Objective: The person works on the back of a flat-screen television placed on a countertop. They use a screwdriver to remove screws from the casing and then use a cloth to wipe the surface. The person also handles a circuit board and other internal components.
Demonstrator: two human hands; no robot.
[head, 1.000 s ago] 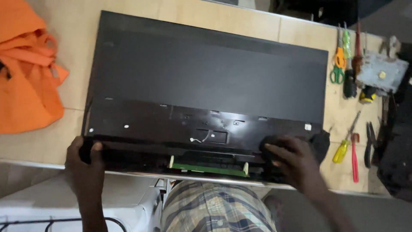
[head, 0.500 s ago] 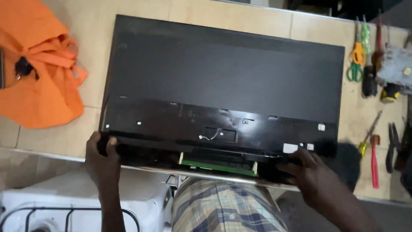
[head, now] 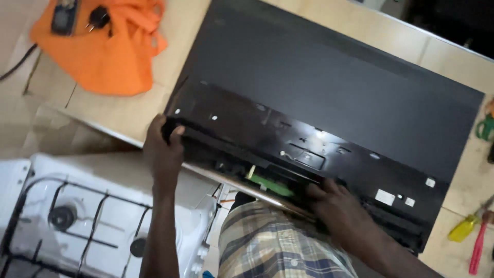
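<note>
The head camera looks straight down on a large flat black television (head: 329, 103) lying back-side up on a pale tiled table (head: 149, 110), set at a slant so that its long edges run from upper left to lower right. Its near edge hangs just over the table's front, where the rear cover is parted and a green circuit board (head: 270, 185) shows in the gap above a thin metal strip. The left hand (head: 163, 149) grips the near left corner of the television, fingers curled tight around the black edge with the thumb on top. The right hand (head: 337, 208) lies on the near edge further right, just beside the green board, its fingers bent down over the cover's rim and pressed against it; whether they hook underneath cannot be told. Below the hands, plaid shorts (head: 278, 244) fill the bottom middle. An orange cloth (head: 105, 49) sits on the table's far left, well apart from the television, with a dark plug and adapter (head: 82, 18) resting on it. A white gas stove (head: 77, 216) with black grates stands low at the left, beside the table. At the right edge lie a yellow-handled screwdriver (head: 463, 226), a red-handled tool (head: 477, 247) and green-handled scissors (head: 484, 127).
</note>
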